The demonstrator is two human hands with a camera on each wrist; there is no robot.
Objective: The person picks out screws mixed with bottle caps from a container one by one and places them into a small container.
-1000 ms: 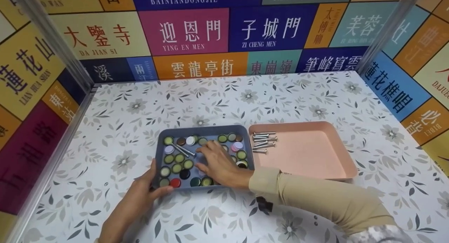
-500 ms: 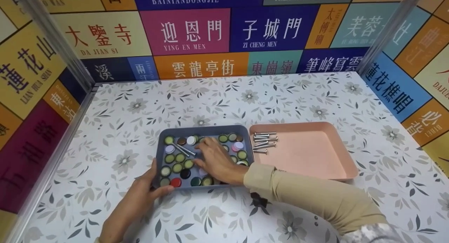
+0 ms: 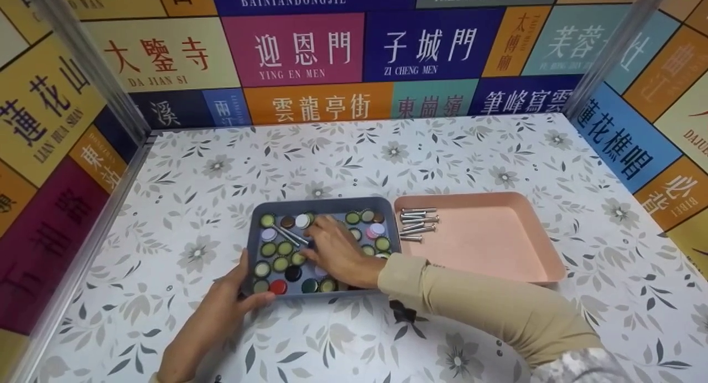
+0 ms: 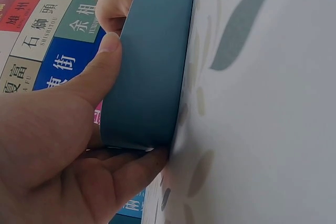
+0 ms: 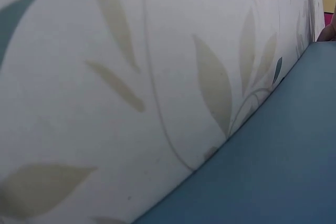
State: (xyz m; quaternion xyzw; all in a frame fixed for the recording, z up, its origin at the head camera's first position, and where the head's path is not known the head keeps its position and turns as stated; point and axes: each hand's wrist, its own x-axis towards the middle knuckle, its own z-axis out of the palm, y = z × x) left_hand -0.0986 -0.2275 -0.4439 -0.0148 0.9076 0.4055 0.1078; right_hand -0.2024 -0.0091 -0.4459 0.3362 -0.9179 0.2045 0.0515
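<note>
My left hand grips the left front corner of a blue-grey tray; in the left wrist view its thumb presses the tray wall and its fingers curl round the corner. Bottle caps of several colours, such as a red cap and a black cap, lie spread in this tray. Two silver screws lie aslant among them. Over the tray's middle reaches my right hand, thumb and forefinger apart, with the screws' near ends between them. It hides some caps.
A pink tray stands directly right of the blue-grey one, with several silver screws along its left side. Both rest on a flower-patterned tabletop. Panels with printed signs enclose the back and sides.
My right hand has moved slightly left, bringing its thumb and forefinger to the screws' ends. The left hand keeps its grip on the tray corner.
</note>
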